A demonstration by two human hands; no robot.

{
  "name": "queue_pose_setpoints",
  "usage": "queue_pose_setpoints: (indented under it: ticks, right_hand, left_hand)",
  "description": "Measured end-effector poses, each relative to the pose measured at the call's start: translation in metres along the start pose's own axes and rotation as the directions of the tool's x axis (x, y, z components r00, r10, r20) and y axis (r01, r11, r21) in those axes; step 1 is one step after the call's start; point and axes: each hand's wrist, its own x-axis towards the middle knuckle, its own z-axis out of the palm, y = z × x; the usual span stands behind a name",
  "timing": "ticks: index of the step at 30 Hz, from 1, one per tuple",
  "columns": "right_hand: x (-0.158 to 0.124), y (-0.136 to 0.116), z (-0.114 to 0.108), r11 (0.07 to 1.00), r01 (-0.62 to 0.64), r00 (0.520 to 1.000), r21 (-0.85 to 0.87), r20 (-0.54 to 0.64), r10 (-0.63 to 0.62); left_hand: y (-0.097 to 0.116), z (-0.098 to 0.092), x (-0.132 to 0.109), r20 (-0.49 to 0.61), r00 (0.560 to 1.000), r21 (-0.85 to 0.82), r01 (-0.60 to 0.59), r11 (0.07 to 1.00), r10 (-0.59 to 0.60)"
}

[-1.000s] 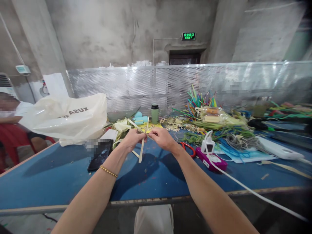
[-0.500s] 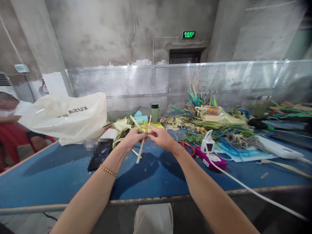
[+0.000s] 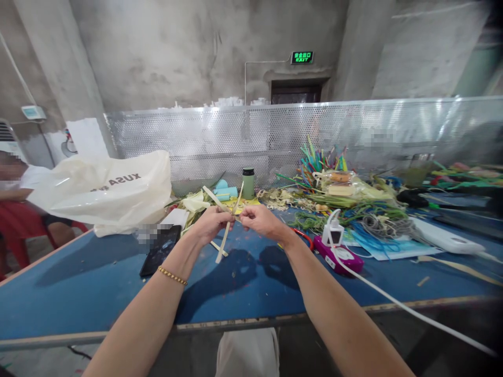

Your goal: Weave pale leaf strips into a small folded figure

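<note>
Over the blue table, my left hand (image 3: 213, 222) is closed in a pinch on several crossed pale plant strips (image 3: 223, 243). They look like flat leaf strips, and their ends stick out above and below the fingers. Close beside it, my right hand (image 3: 260, 222) has its fingers curled and pinched at the right side of the same crossing. What lies between the fingertips is small and partly hidden. A beaded bracelet (image 3: 172, 275) circles my left wrist.
A dark tablet-like device (image 3: 160, 252) and a big cream plastic bag (image 3: 118, 183) lie left. Behind the hands stands a green bottle (image 3: 248, 184). Red-handled scissors (image 3: 304, 238), a purple power socket (image 3: 338, 256) with a white cable, and heaped plant strands (image 3: 353, 201) are right. A person (image 3: 29, 178) sits far left.
The hands have drawn slightly apart, and the crossed strips have shifted a little left with my left hand. The view has also moved slightly.
</note>
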Motion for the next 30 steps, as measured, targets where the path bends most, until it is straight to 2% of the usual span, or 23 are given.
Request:
queue_pose_setpoints:
  ticks: [5,9,11,14,16,18,19,21,24,26,30]
  right_hand:
    - [-0.001,-0.002,-0.006,0.999,-0.033,0.998,-0.003,-0.048,0.033]
    - [0.001,0.003,-0.01,0.997,-0.051,0.997,-0.064,-0.064,0.047]
    - [0.002,0.008,-0.014,0.979,-0.084,0.994,-0.185,-0.085,0.069]
    - [0.006,0.017,-0.022,0.882,-0.197,0.975,-0.429,-0.179,0.131]
    - [0.008,0.019,-0.026,0.866,-0.203,0.949,-0.457,-0.309,0.06]
    - [0.008,0.017,-0.027,0.9,-0.113,0.919,-0.42,-0.388,-0.065]
    - [0.008,0.014,-0.025,0.915,-0.055,0.917,-0.399,-0.382,-0.111]
    - [0.007,0.009,-0.018,0.949,0.071,0.957,-0.308,-0.246,-0.152]
    - [0.006,0.004,-0.005,0.98,0.14,0.989,-0.141,-0.029,-0.146]
    - [0.005,0.003,0.001,0.991,0.108,0.994,-0.084,0.0,-0.108]
    - [0.005,0.004,0.006,0.999,0.039,0.999,-0.016,-0.034,-0.039]
  left_hand:
    - [0.004,0.003,0.0,-0.096,0.994,-0.141,0.037,0.989,-0.051]
    - [0.006,0.002,0.0,-0.131,0.987,-0.184,0.065,0.981,-0.09]
    - [0.007,-0.001,-0.001,-0.15,0.982,-0.204,0.081,0.976,-0.113]
    - [0.009,-0.008,-0.001,-0.198,0.978,-0.211,0.023,0.977,-0.066]
    - [0.008,-0.01,-0.001,-0.196,0.98,-0.115,-0.039,0.993,0.016]
    - [0.006,-0.009,0.0,-0.189,0.981,0.025,-0.05,0.998,0.054]
    - [0.005,-0.008,0.0,-0.191,0.979,0.098,-0.054,0.994,0.072]
    - [0.002,-0.002,0.0,-0.196,0.976,0.21,-0.047,0.977,0.089]
    - [0.001,0.006,-0.001,-0.174,0.98,0.276,-0.044,0.96,0.095]
    - [0.002,0.01,-0.003,-0.156,0.982,0.292,-0.058,0.955,0.107]
    - [0.004,0.011,-0.003,-0.135,0.985,0.26,-0.065,0.963,0.103]
